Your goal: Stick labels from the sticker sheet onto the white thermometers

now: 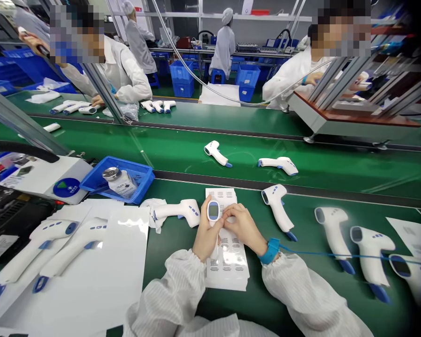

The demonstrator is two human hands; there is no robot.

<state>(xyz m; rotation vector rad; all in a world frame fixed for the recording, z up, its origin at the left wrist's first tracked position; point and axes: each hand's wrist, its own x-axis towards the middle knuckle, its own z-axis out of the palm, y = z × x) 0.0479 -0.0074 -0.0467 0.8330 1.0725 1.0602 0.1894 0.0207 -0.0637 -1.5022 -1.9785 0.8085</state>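
Note:
My left hand [205,234] is wrapped round a white handheld thermometer [214,211], its blue-rimmed screen facing me. My right hand [242,228] pinches at the side of the thermometer's head, fingers pressed together; whether a label is in them I cannot make out. Both hands hover over a stack of label sheets [229,264] lying on the green bench [301,220]. A blue wrist strap [269,250] with a cord sits on my right wrist.
More thermometers lie around: one to the left [178,210], one to the right [279,210], several at far right [368,252] and on white sheets at left [66,248]. A blue tray [140,180] holds a bottle [121,181]. Two thermometers ride the conveyor [217,152]. Co-workers sit across.

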